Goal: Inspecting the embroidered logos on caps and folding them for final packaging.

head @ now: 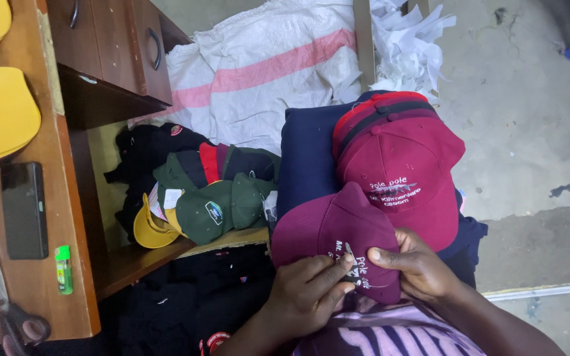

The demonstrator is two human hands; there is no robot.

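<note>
On the person's lap, a maroon cap (335,232) is pinched by the right hand (419,264), steadying its embroidery, while the left hand (306,293) grips a small tool (349,253) against the stitching.

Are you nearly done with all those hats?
A stack of maroon caps with stitching on the front sits on the lap, so those look finished. In hand now is one maroon cap: the left hand works a small metal tool at its stitching, and the right hand steadies it. A pile of green and black caps lies on the low shelf, perhaps still waiting.
</note>
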